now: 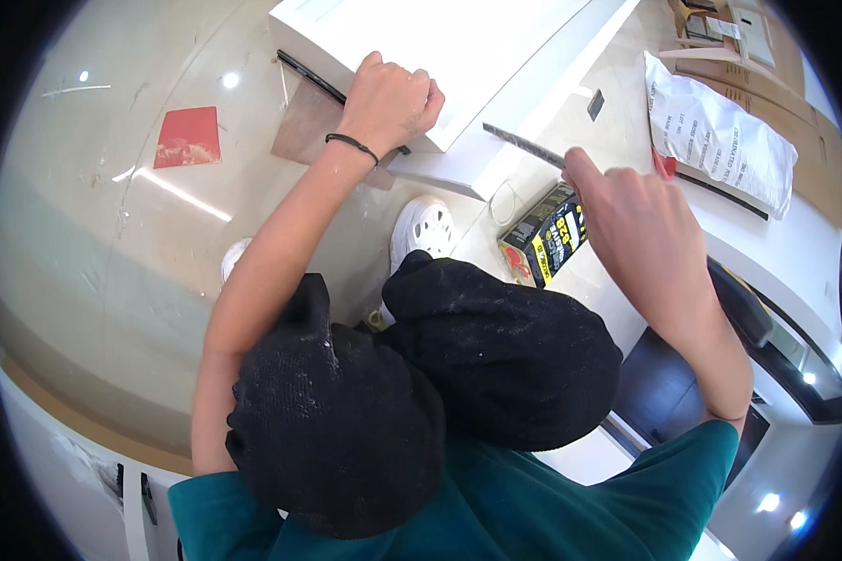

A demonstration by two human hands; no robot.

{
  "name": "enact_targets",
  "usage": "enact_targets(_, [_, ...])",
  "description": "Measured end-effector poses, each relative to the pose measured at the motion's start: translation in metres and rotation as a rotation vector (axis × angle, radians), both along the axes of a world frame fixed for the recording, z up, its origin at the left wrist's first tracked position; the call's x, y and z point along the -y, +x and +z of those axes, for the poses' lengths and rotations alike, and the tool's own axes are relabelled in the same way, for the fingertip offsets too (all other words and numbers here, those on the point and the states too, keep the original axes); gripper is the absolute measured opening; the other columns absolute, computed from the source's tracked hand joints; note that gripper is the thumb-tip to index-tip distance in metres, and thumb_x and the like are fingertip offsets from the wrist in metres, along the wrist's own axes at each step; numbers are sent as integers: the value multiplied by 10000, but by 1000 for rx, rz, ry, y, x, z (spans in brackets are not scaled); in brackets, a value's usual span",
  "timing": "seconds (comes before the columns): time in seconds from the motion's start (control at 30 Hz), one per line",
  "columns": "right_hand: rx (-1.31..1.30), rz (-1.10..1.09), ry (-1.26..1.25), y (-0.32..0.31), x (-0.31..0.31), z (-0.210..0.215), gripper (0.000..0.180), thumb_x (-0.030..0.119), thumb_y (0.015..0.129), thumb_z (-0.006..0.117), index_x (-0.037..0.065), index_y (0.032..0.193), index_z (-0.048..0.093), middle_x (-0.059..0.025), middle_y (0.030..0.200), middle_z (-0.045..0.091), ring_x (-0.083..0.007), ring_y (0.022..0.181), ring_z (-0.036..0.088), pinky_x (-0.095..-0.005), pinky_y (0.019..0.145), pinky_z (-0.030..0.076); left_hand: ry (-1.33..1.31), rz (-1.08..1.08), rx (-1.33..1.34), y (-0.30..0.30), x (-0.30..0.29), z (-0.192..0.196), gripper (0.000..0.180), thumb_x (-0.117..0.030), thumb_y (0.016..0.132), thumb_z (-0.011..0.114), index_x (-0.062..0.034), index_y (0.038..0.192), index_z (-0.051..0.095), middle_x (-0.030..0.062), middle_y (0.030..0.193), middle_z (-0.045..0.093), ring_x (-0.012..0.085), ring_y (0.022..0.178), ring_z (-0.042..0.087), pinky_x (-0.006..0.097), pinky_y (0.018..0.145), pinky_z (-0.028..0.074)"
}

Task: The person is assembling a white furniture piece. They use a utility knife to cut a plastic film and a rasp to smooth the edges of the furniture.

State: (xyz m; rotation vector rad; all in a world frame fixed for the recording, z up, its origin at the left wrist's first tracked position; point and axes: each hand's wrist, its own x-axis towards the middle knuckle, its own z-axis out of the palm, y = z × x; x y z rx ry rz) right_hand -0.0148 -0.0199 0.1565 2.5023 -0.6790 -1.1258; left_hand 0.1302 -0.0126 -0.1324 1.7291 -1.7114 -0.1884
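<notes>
My right hand (627, 220) pinches one end of a thin grey strip (524, 146), which angles toward the white panel (477, 56); my fingers hide its near end. My left hand (390, 101) is closed on the panel's edge. A black-and-yellow box (547, 245) lies on the floor (112, 234), contents unseen. My knees block the view below.

Single head-worn fisheye, looking steeply down, close over knees (421, 393) and floor (84, 234).

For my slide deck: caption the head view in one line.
Left hand braces a white panel while right hand holds a thin dark strip.
</notes>
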Motion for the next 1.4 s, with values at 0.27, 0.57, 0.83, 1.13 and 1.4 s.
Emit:
enact_targets(0.27, [85, 25, 64, 3, 1, -14, 149, 67, 890, 655, 48, 1008, 566, -103, 640, 642, -258, 602, 707, -325, 522, 530, -16, -5, -2, 2, 4, -1, 334, -224, 910, 577, -62, 637, 679, 124, 494, 581, 281, 484, 561, 394, 693, 434])
enact_targets(0.57, [83, 69, 42, 8, 1, -17, 123, 80, 880, 652, 41, 937, 551, -94, 619, 636, -253, 598, 703, -321, 521, 526, -6, -5, 7, 3, 4, -2, 334, -219, 912, 573, -61, 640, 683, 124, 498, 586, 282, 489, 570, 395, 701, 432])
enact_targets(0.83, [1, 68, 29, 16, -4, -11, 111, 89, 891, 647, 54, 954, 563, -91, 611, 639, -245, 601, 709, -312, 507, 524, 28, -17, -4, 3, 5, 0, 349, -232, 919, 561, -61, 641, 685, 127, 498, 587, 279, 489, 574, 394, 699, 430])
enact_targets(1.13, [19, 42, 4, 4, -15, -7, 113, 101, 920, 624, 75, 1004, 553, -80, 627, 632, -233, 589, 694, -346, 500, 511, 3, -6, -11, 2, 5, -1, 341, -235, 921, 561, -62, 663, 700, 124, 495, 588, 275, 485, 574, 392, 705, 435])
enact_targets(1.4, [23, 7, 11, 0, -15, -8, 98, 97, 924, 613, 67, 990, 548, -79, 608, 620, -242, 577, 691, -346, 494, 512, -3, -6, -5, 1, 5, -1, 348, -223, 916, 567, -64, 629, 681, 123, 486, 576, 280, 479, 559, 392, 704, 433])
